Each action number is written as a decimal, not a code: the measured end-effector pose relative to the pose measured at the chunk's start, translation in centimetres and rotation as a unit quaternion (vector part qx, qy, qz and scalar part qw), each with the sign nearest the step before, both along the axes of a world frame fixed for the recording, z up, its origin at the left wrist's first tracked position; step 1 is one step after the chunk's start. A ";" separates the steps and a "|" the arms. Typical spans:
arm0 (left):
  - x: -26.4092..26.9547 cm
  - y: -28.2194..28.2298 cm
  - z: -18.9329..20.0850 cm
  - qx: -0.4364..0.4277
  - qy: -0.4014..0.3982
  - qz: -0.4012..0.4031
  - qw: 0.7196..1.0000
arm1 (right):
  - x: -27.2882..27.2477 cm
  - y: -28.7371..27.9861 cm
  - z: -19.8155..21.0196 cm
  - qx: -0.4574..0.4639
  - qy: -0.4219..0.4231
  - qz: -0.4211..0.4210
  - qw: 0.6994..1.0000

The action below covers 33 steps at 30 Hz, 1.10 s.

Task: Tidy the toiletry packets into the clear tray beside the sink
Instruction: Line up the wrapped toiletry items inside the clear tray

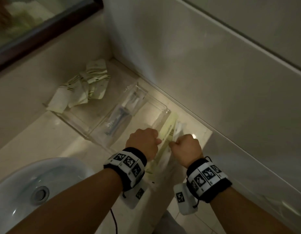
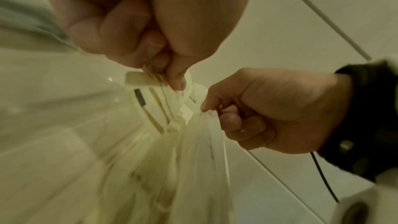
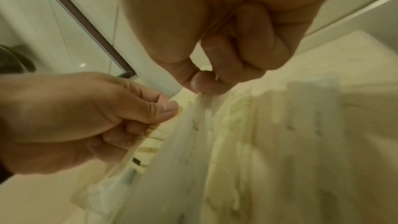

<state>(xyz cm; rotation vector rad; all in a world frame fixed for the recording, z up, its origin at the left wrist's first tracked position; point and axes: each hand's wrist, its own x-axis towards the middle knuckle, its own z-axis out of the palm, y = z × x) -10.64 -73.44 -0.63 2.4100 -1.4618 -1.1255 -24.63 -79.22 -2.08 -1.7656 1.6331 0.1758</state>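
Head view. Left hand and right hand side by side at 6 o'clock of the clear tray, each with thumb and curled fingers pinching an upper edge of pale packets. Packets long, flat, cream to pale green, printed with short dark bars near the gripped end; lower parts blurred in both wrist views.

Left wrist view. Left thumb tip pressed on a folded strip of wrapper; right hand closed on thin translucent film just beside it.

Right wrist view. Right hand nipping the film's top edge; left hand holding the striped cream packet against curled fingers.

Tray of clear plastic, partitioned, on the pale surface along the tiled wall; one compartment containing a razor-like item in clear wrap. Loose heap of further packets at 10 o'clock of the tray, on the surface outside it. Sink at 7 o'clock; dark-framed mirror beyond.
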 end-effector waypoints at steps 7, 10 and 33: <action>7.0 -0.8 1.3 -0.034 -0.009 0.074 0.997 | 5.7 -2.9 2.6 -0.004 -0.081 -0.021 0.997; 9.5 -0.7 0.7 -0.009 -0.021 0.084 0.996 | 8.6 -3.0 1.6 0.017 -0.079 -0.018 0.997; 7.3 -0.2 -2.0 -0.045 -0.135 -0.031 0.989 | 9.1 -2.8 -1.3 -0.039 0.043 0.013 0.998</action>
